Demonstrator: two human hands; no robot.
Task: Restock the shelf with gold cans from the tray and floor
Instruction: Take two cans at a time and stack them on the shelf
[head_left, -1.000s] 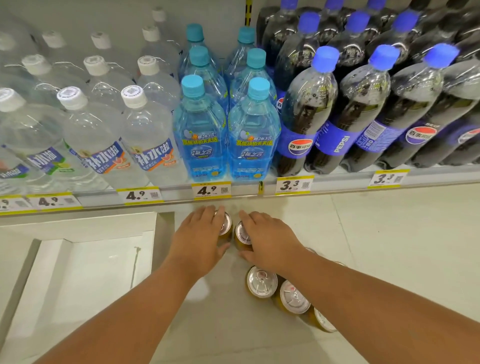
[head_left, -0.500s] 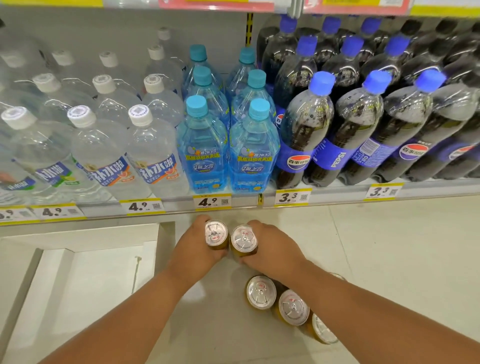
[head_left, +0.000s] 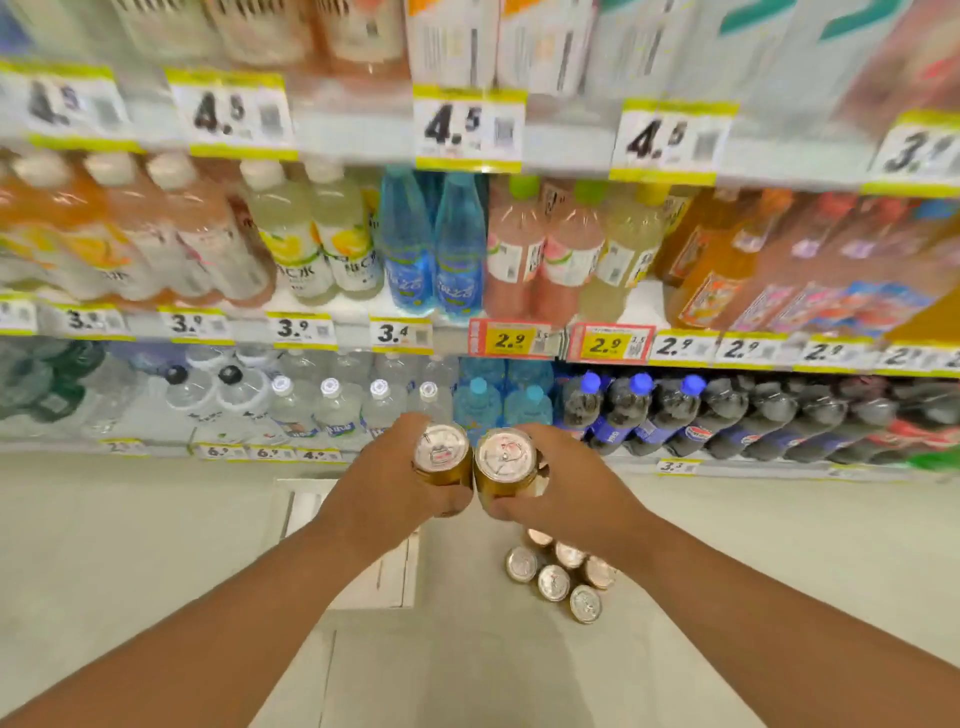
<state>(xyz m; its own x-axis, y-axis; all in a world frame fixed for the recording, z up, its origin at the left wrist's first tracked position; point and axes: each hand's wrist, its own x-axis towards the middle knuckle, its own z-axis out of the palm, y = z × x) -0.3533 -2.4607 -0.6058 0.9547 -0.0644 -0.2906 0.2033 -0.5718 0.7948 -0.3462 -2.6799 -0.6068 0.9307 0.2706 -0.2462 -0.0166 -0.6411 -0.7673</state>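
Filling the upper half of the view, a store shelving unit (head_left: 363, 150) rises in several tiers packed with drinks. At twelve o'clock sit pale and blue bottles (head_left: 405, 249) above yellow price tags (head_left: 400, 335); lower, from nine to three o'clock, run clear water bottles (head_left: 332, 405) and dark cola bottles (head_left: 675, 415). The upper tiers are blurred.

Below lies the pale floor (head_left: 779, 545). A white tray (head_left: 384, 571) shows at seven o'clock, mostly hidden behind the left forearm; whether it holds any cans cannot be told.

At the centre, two bare arms reach forward. The left hand (head_left: 384, 493) has its fingers curled round one upright gold can (head_left: 442, 457). The right hand (head_left: 582, 493) wraps its fingers round a second gold can (head_left: 506, 462). The two cans are side by side, about touching, held in the air in front of the lowest tier.

At five o'clock, a cluster of about six more gold cans (head_left: 558, 571) stands on the floor.

The task looks to be in progress: two cans are lifted but not shelved, and the floor cluster is left to do. No gold cans or open slot for them shows on the shelf, so the target spot is unclear. Nothing stands between the hands and the shelf.
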